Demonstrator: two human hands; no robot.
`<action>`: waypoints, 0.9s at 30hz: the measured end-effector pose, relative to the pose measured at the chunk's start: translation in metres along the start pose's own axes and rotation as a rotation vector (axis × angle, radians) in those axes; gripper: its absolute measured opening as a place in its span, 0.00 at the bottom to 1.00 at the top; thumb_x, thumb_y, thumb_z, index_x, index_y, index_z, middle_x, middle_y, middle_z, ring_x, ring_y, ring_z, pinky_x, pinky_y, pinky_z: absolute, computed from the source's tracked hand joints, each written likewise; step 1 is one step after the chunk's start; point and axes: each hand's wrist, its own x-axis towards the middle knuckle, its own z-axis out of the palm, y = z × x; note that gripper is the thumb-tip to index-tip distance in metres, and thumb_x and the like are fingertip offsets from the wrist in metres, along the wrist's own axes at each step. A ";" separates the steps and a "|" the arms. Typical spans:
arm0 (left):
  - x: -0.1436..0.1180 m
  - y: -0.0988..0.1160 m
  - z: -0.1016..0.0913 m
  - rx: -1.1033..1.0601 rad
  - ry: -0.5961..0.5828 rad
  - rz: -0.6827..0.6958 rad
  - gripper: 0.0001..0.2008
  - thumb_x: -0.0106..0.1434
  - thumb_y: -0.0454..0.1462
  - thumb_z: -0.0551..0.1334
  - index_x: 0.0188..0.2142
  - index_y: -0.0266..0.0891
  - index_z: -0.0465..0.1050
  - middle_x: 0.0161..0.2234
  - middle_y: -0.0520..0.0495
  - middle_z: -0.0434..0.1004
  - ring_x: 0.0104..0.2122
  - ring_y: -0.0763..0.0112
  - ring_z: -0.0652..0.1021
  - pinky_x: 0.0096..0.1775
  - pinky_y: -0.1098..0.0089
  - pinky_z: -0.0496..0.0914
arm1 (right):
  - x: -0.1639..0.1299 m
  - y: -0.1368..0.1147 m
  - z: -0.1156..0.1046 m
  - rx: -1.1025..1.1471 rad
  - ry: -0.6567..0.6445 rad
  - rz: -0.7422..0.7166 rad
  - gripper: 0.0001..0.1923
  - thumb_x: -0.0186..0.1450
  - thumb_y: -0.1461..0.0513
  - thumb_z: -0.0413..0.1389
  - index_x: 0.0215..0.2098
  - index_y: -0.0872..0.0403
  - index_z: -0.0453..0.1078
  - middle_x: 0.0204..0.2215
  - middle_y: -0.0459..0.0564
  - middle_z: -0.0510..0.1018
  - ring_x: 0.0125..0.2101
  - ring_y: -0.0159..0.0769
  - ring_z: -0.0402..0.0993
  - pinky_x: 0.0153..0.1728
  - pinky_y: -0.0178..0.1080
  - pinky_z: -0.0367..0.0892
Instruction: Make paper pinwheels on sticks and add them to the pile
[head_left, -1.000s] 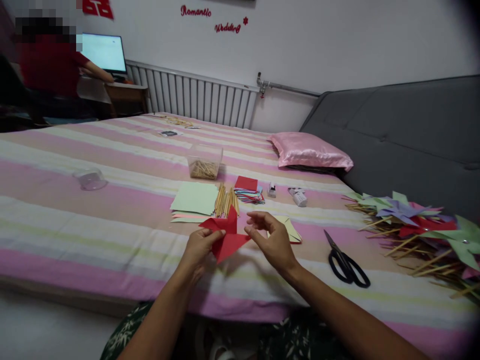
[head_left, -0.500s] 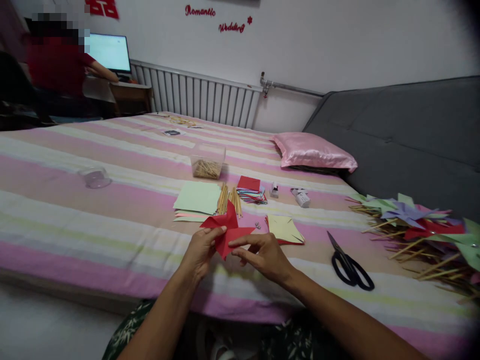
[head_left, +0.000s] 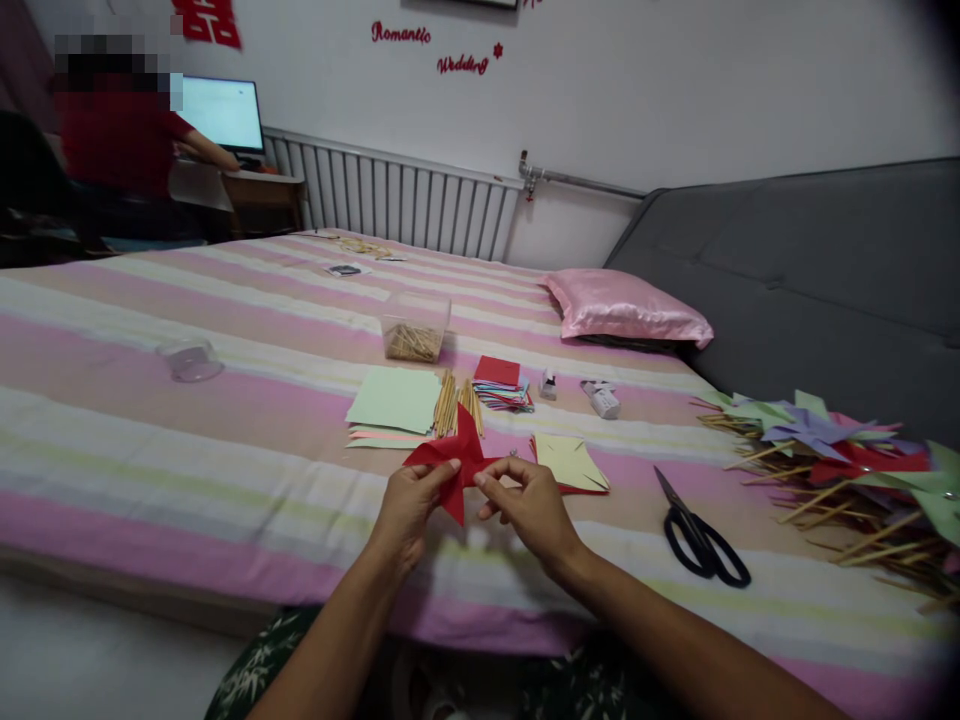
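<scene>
A red paper pinwheel [head_left: 463, 455] with pointed, folded blades is held up over the bed's front part. My left hand [head_left: 409, 505] pinches it from the left, thumb on the paper near the middle. From the right, the thumb and forefinger of my right hand [head_left: 529, 500] are closed on its right blade. Just beyond lie bamboo sticks [head_left: 448, 402] beside a stack of pale green paper sheets [head_left: 394, 398]. A stack of small coloured squares [head_left: 501, 382] and a slit yellow sheet on red ones [head_left: 566, 460] rest nearby. Tiny metal pieces are partly hidden behind my right hand.
Black-handled scissors [head_left: 701, 535] lie at the right. Finished pinwheels on sticks [head_left: 840, 450] are heaped beyond them. A clear box of sticks [head_left: 415, 330], a clear lid [head_left: 191, 360] and a pink pillow [head_left: 626, 305] are on the striped bed. A person [head_left: 116, 140] sits at a computer.
My right fingers have moved inward along the right blade, which is now folded closer to the middle. My left hand keeps its pinch, and the pinwheel has shifted slightly right.
</scene>
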 end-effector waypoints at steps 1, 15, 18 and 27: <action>0.001 -0.001 0.000 0.006 0.005 0.005 0.11 0.37 0.37 0.72 0.20 0.32 0.76 0.17 0.50 0.74 0.19 0.77 0.70 0.25 0.76 0.63 | 0.000 0.000 0.000 -0.006 0.013 0.003 0.12 0.56 0.54 0.58 0.27 0.56 0.69 0.22 0.48 0.77 0.20 0.33 0.75 0.17 0.29 0.59; 0.003 -0.009 -0.002 0.161 0.017 0.151 0.12 0.40 0.37 0.72 0.26 0.34 0.79 0.25 0.48 0.80 0.25 0.72 0.74 0.30 0.75 0.66 | 0.004 0.004 -0.005 -0.123 0.144 -0.082 0.09 0.54 0.58 0.59 0.23 0.58 0.74 0.40 0.54 0.76 0.18 0.27 0.70 0.22 0.33 0.65; 0.002 -0.009 -0.002 0.205 0.011 0.165 0.12 0.40 0.38 0.72 0.26 0.34 0.79 0.24 0.47 0.80 0.25 0.72 0.75 0.30 0.74 0.66 | 0.006 0.007 -0.005 -0.171 0.155 -0.097 0.10 0.54 0.58 0.59 0.24 0.57 0.76 0.40 0.54 0.76 0.20 0.29 0.70 0.23 0.35 0.67; 0.003 -0.007 -0.002 0.242 0.012 0.160 0.11 0.41 0.38 0.71 0.26 0.33 0.78 0.24 0.46 0.80 0.24 0.72 0.75 0.29 0.75 0.66 | 0.006 0.008 -0.005 -0.205 0.148 -0.114 0.10 0.54 0.57 0.59 0.26 0.55 0.78 0.40 0.55 0.76 0.29 0.36 0.74 0.26 0.35 0.68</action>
